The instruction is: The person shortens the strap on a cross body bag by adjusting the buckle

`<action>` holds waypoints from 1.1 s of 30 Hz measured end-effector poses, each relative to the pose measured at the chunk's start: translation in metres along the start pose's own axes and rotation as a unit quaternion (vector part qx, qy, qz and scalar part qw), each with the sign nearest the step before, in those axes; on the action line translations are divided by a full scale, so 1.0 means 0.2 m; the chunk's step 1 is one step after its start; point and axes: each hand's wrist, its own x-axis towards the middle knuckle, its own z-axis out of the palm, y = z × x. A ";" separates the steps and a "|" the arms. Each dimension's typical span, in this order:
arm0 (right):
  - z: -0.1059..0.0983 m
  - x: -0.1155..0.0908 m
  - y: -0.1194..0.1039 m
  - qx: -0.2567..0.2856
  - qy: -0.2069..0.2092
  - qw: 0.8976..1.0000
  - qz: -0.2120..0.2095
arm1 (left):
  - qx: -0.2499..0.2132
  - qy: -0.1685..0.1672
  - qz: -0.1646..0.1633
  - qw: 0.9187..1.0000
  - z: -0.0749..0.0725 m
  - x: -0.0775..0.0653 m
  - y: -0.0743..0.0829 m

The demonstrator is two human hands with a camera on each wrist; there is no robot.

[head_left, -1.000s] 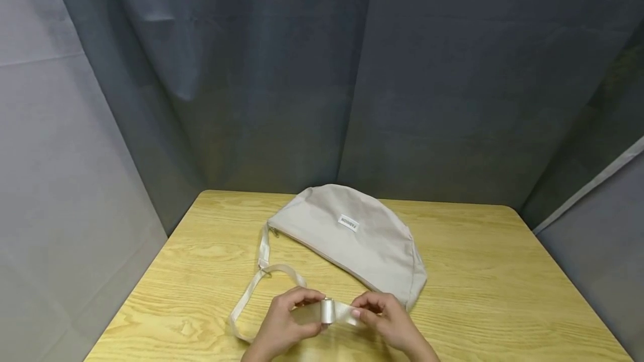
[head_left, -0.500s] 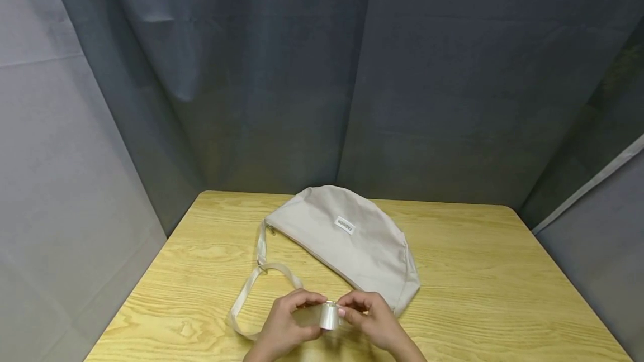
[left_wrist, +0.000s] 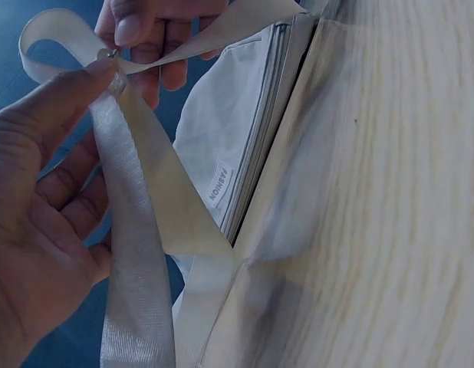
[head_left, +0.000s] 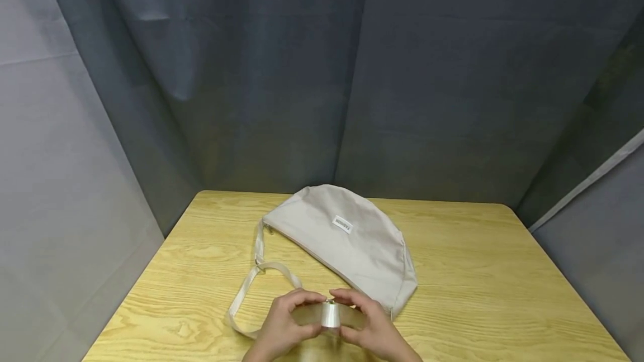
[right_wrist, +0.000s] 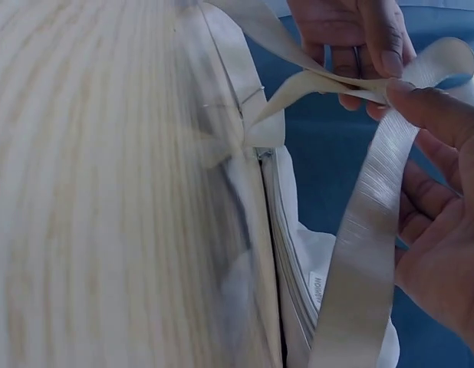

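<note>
A beige half-moon shoulder bag [head_left: 347, 244] with a "FASHION" label lies on the table, zip side facing me. Its webbing strap [left_wrist: 133, 253] rises to my hands, where a short loop [head_left: 330, 315] bulges toward me. My left hand [head_left: 287, 320] pinches the strap beside a small metal slider [left_wrist: 108, 54]. Close on the other side, my right hand [head_left: 369, 323] pinches the strap too, with its thumb [right_wrist: 421, 103] over the folded webbing. Fingertips of both hands almost meet at the loop. Part of the slider is hidden by fingers and webbing.
More strap [head_left: 241, 300] curves over the wood-grain table [head_left: 483, 284] to the left, with another buckle [head_left: 259, 266] on it. Dark curtains [head_left: 271, 82] stand right behind the table's back edge, and light panels [head_left: 65, 194] flank it.
My right hand has moved left to meet my left hand, and the strap stretch between them has gathered into a loop. The bag has shifted slightly left. My left hand stays nearly still.
</note>
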 end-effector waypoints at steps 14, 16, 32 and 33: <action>0.05 0.00 0.03 -0.052 0.039 0.997 -0.035 | -0.021 -0.011 -0.035 0.999 -0.01 0.00 0.01; 0.05 0.00 0.05 -0.048 0.039 0.997 -0.035 | -0.021 -0.010 -0.034 0.999 -0.01 0.00 0.01; 0.06 0.00 0.07 -0.041 0.037 0.998 -0.043 | 0.023 -0.002 -0.029 0.999 -0.04 -0.04 -0.20; 0.07 0.00 0.07 -0.041 0.036 0.998 -0.042 | 0.026 0.000 -0.025 0.999 -0.05 -0.04 -0.20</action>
